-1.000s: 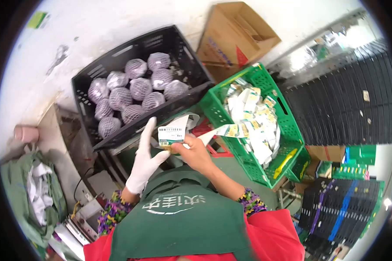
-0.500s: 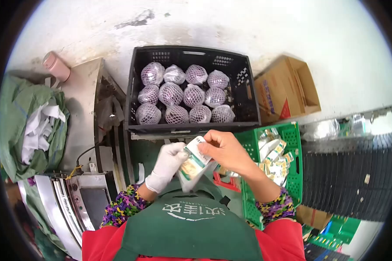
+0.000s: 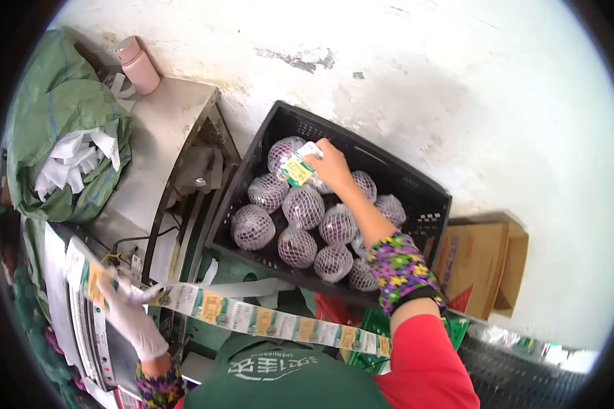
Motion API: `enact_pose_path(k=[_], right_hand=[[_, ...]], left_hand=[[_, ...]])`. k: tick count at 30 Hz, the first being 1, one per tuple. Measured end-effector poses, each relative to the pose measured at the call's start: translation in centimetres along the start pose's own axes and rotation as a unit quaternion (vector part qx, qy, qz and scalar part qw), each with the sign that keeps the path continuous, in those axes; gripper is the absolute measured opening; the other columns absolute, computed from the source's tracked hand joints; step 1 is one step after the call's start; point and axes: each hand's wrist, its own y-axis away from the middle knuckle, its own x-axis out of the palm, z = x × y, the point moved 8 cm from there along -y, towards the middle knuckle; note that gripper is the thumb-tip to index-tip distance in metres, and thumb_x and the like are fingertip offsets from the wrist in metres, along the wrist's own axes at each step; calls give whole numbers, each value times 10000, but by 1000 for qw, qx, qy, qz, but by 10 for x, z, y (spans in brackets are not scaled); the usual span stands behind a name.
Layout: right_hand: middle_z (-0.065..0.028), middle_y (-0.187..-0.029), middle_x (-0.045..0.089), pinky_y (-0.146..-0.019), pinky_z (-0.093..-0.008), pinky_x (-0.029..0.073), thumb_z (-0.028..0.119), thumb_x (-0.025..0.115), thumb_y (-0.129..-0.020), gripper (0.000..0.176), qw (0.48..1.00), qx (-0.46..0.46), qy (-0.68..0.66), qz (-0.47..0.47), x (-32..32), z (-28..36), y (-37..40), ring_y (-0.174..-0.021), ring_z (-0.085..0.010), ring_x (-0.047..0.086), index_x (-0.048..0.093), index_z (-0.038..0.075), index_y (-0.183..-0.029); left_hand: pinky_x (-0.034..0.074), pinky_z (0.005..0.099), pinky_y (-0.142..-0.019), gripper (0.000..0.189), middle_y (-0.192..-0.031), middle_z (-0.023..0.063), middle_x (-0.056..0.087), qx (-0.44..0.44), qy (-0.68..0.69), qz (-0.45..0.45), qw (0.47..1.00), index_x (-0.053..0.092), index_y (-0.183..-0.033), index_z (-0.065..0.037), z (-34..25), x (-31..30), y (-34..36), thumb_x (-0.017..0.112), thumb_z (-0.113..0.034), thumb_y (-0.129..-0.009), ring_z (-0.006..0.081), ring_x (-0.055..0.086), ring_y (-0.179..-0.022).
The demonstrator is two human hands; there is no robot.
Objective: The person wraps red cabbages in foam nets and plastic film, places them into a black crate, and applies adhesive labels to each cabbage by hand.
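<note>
My right hand (image 3: 331,169) reaches into the black crate (image 3: 252,146) and pinches a green, yellow and white label (image 3: 297,170) by its top. That label lies over or just above a purple round item (image 3: 284,151) in white netting at the crate's far left corner. Several more netted purple balls (image 3: 303,206) fill the crate; my forearm hides some. My left hand (image 3: 131,313), in a white glove, is closed on a long strip of printed labels (image 3: 259,320). From there the strip stretches across my green apron (image 3: 286,382) toward my right elbow.
A metal table (image 3: 164,129) at left carries a pink bottle (image 3: 140,68). Beside it stands a green sack (image 3: 75,109) with white scraps. A cardboard box (image 3: 474,262) sits right of the crate, a green crate (image 3: 457,330) below. A wall (image 3: 416,61) rises behind.
My view has turned, so the crate appears tilted. My hands have parted: the right has moved forward into the crate with a label, the left has swung left, and the strip is now stretched out.
</note>
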Motion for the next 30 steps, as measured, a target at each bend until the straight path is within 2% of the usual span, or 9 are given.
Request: enact_pose_path(k=[2, 5, 8, 13, 16, 20, 23, 26, 30], right_hand=[[-243, -982, 587, -771, -448, 463, 281, 715, -740, 423, 998, -21, 53, 2, 39, -20, -37, -940, -414, 566, 501, -1, -972], [-203, -966, 558, -754, -442, 478, 262, 735, -721, 486, 978, -39, 202, -18, 56, -17, -47, -887, -388, 578, 488, 26, -1068], [-143, -992, 544, -790, -433, 481, 212, 724, -734, 543, 941, -135, 288, -118, 44, 8, -37, -904, -316, 581, 480, 28, -1183], [-248, -1399, 345, -1078, -478, 277, 305, 702, -773, 764, 961, -159, 225, 12, 102, -25, -25, -1339, -385, 277, 339, 25, -1385], [-263, -1402, 324, -1078, -504, 261, 402, 721, -734, 849, 936, -86, 337, 52, 92, -2, -23, -1324, -377, 296, 332, 26, -1388], [-200, -1110, 594, -866, -385, 454, 282, 667, -829, 470, 919, 28, -214, 330, 90, 83, 56, -1042, -293, 577, 531, -8, -1174], [-159, -845, 655, -695, -338, 495, 202, 628, -851, 233, 914, -27, -183, 362, 72, 131, 110, -771, -252, 650, 598, -15, -932], [-147, -759, 654, -630, -341, 491, 173, 611, -853, 182, 944, -10, -159, 289, 65, 132, 125, -678, -244, 650, 596, -4, -891], [-135, -725, 633, -594, -331, 466, 162, 600, -856, 171, 941, -8, -175, 289, 69, 140, 140, -637, -223, 617, 583, -6, -882]], left_hand=[[468, 253, -627, 207, -835, 46, 597, 84, -150, 71, 983, 600, -943, 1, 3, 15, 32, 583, -201, -899, 113, 563, -727], [487, 244, -633, 174, -841, 23, 668, -126, -284, 307, 900, 675, -981, 11, 78, 63, 90, 642, -90, -843, 75, 588, -705], [511, 237, -691, 178, -910, 36, 687, -263, -203, 300, 894, 675, -1010, 15, 133, 64, 121, 652, -65, -853, 75, 612, -766], [509, 226, -704, 209, -934, 48, 691, -245, -200, 347, 883, 661, -1039, 36, 155, 88, 125, 640, -79, -865, 84, 623, -801], [502, 222, -700, 214, -947, 57, 692, -262, -144, 353, 887, 659, -1055, 27, 145, 114, 121, 622, -87, -877, 79, 617, -802], [492, 224, -697, 221, -923, 32, 696, -243, -149, 379, 880, 668, -1053, 6, 152, 125, 106, 638, -111, -868, 53, 611, -788], [486, 235, -747, 311, -959, 44, 683, -239, -145, 419, 864, 623, -1145, -3, 164, 131, 105, 657, -113, -855, 74, 607, -849], [462, 248, -833, 483, -1047, 65, 635, -79, 25, 280, 956, 480, -1283, 3, 107, 154, 87, 661, -111, -849, 112, 583, -948], [477, 230, -764, 183, -929, 50, 652, -169, -23, 346, 922, 625, -972, 17, 130, 149, 75, 664, -111, -847, 72, 587, -852]])
